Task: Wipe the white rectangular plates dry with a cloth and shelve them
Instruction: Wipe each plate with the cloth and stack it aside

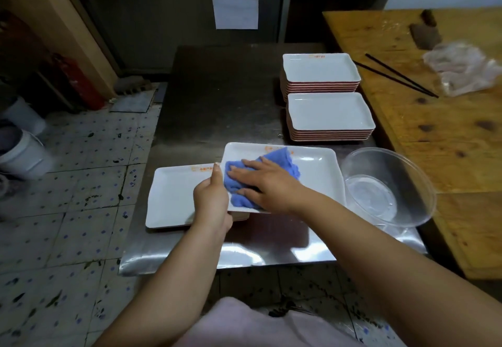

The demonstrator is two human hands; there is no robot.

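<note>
Wiping is going on at the near end of the steel desk (217, 80), and by my reckoning the job is somewhere in its middle. Two stacks (326, 97) of white plates are sitting at the far right of the desk, one behind the other, and whether those are wiped or waiting I cannot tell. Another plate (173, 200) is lying flat at the near left, seemingly on top of at least one more, so it is probably the dried pile. Nothing in sight is looking like a shelf, so shelving seems to be all left to do. The left hand (212, 200) is gripping the left edge of the plate in work (317, 173), thumb up over the rim and fingers curled under, holding it raised and overlapping the flat one. The right hand (264, 183) is pressing a blue cloth (271, 167) into that plate, fingers straight and spread flat over the cloth. A clear bowl (388, 186) is standing just beside the plate on the right.
</note>
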